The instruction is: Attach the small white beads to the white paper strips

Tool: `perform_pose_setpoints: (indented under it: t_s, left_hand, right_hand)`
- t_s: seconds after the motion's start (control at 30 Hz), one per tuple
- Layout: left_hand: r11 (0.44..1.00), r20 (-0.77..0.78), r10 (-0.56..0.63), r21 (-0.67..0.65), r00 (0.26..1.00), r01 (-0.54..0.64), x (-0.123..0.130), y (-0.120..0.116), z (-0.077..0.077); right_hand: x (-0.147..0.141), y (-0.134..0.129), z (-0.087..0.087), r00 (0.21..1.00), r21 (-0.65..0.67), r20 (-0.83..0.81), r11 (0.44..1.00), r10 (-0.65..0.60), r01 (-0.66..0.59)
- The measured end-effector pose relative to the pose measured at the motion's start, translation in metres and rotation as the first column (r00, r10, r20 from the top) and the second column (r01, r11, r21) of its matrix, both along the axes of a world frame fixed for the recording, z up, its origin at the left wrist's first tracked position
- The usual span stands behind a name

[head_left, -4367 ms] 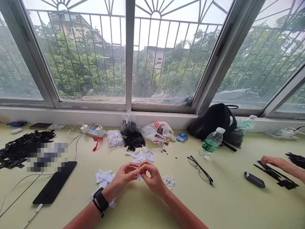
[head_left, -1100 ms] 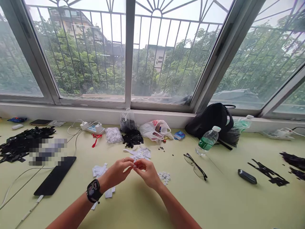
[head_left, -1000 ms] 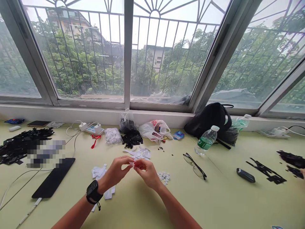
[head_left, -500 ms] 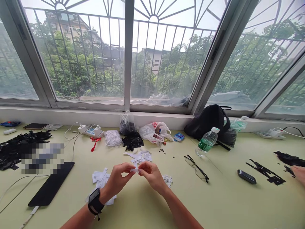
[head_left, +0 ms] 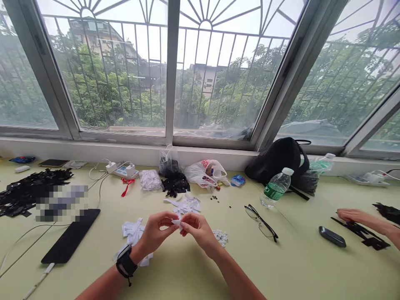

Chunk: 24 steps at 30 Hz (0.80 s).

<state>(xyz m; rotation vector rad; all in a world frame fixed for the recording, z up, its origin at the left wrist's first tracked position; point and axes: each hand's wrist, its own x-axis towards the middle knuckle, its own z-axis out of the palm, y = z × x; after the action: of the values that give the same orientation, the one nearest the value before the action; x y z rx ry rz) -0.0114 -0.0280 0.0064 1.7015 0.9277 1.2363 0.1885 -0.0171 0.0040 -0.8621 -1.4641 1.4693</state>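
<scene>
A small white strip is pinched between the fingertips of my left hand and my right hand, which meet above the table's middle. Under and beside my left wrist, which wears a black watch, lies a pile of white strips. More white strips lie just beyond my fingers. Small white pieces are heaped beside my right hand. Several small dark round pieces are scattered farther back.
Eyeglasses, a bottle and a black case stand or lie to the right. Another person's hand is over black strips. At left are a black pouch, cables and black strips.
The white strip is tilted differently between my fingers. The other person's hand has moved left, over the black strips. The view has shifted slightly.
</scene>
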Motion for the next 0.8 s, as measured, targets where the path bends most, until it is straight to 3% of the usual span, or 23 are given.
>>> perform_pose_setpoints:
  t_s: [0.27, 0.47, 0.8]
  left_hand:
    - [0.984, -0.143, 0.116, 0.151, 0.983, -0.094, -0.008, 0.002, -0.004]
    - [0.965, -0.201, 0.173, 0.233, 0.964, -0.124, -0.013, 0.005, -0.010]
    - [0.971, -0.266, 0.090, 0.238, 0.960, -0.025, -0.010, -0.002, 0.003]
  right_hand:
    - [-0.002, 0.004, -0.011, 0.982, 0.096, 0.135, 0.988, -0.134, 0.122]
    - [-0.008, 0.004, -0.012, 0.992, 0.060, 0.050, 0.991, -0.119, 0.116]
    - [0.000, 0.009, -0.010, 0.987, 0.156, 0.024, 0.976, -0.158, 0.152]
